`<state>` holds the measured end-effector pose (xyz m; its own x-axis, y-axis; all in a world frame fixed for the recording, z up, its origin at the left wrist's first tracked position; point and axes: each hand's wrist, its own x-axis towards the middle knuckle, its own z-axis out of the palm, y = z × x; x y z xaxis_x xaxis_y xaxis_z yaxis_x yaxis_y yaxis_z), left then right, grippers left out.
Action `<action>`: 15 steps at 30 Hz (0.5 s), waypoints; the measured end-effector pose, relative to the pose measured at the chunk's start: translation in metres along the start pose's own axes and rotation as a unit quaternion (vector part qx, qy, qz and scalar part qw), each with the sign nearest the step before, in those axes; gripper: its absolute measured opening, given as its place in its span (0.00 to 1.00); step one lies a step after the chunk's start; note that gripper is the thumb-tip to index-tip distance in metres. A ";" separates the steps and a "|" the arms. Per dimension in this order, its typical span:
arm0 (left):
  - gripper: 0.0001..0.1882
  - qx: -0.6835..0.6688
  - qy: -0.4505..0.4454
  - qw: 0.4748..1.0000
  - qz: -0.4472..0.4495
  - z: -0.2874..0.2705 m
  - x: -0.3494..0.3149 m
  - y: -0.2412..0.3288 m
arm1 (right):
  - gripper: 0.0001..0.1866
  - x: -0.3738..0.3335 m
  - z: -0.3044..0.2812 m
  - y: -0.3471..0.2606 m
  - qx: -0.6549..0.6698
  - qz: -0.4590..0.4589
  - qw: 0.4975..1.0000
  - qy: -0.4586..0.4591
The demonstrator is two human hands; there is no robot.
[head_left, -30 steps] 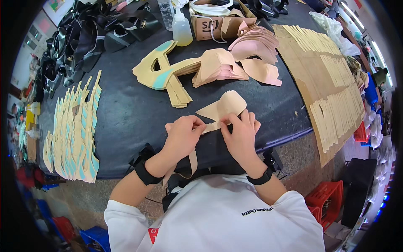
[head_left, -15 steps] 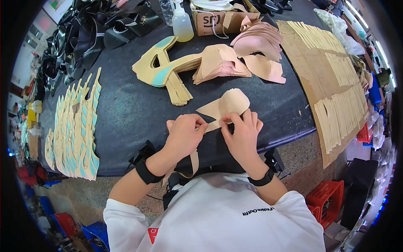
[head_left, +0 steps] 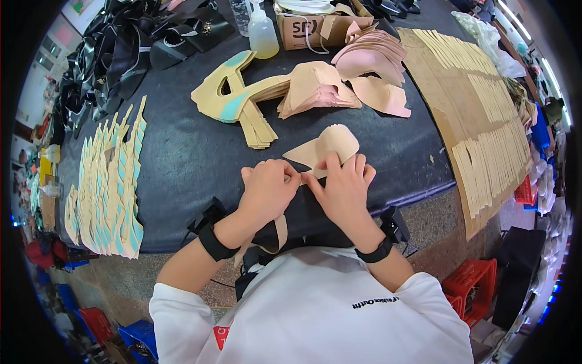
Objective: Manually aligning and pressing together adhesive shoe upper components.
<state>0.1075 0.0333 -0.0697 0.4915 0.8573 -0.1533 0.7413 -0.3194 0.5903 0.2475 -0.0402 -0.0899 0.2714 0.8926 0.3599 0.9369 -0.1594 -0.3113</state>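
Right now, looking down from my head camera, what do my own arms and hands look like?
The left hand and right hand show no gloves. Each wrist wears a wide black band: left band, right band. Loose-looking white short sleeves, left sleeve and right sleeve, leave both forearms bare.

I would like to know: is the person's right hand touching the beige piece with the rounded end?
Touching. The head view shows the right hand overlapping the beige piece, its index finger resting on the surface without visible gap.
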 end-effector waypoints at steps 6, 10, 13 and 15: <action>0.08 -0.012 0.018 0.999 0.035 0.001 -0.004 0.000 | 0.20 0.002 -0.011 0.010 0.033 -0.022 0.996 -0.074; 0.07 0.047 0.040 0.995 0.081 0.006 -0.006 -0.002 | 0.21 -0.007 -0.024 0.010 0.163 0.005 0.986 0.044; 0.06 0.085 0.075 0.988 0.109 0.010 -0.007 0.002 | 0.15 -0.041 -0.036 0.012 0.140 -0.021 0.983 0.114; 0.05 0.095 0.062 0.988 0.106 0.009 -0.005 0.002 | 0.13 -0.071 -0.033 0.010 0.213 -0.095 0.972 0.029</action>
<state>0.1105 0.0244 -0.0744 0.5934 0.8025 0.0628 0.7064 -0.5566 0.4373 0.2452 -0.1189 -0.0899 0.1259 0.8619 0.4912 0.7978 0.2063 -0.5665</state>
